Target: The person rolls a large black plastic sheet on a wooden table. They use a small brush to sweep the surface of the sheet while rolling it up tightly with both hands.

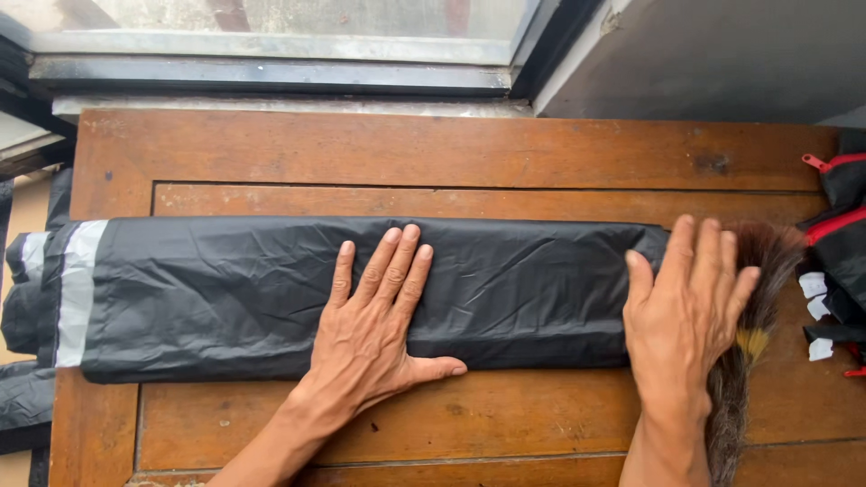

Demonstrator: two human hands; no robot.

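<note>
Left hand [374, 320] flat, fingers spread on folded black raincoat [361, 293], right hand [686, 311] open-palmed over its end and a furry brush [753, 298], wooden table [451, 153], black-red bag [843, 234] at right edge.

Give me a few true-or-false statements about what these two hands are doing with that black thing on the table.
1. The left hand lies flat on the folded black garment. True.
2. The right hand grips scissors. False: it rests open at the garment's end, over a brown feather duster.
3. The garment has a grey stripe near its left end. True.
4. The table is glass. False: it is brown wood.
</note>
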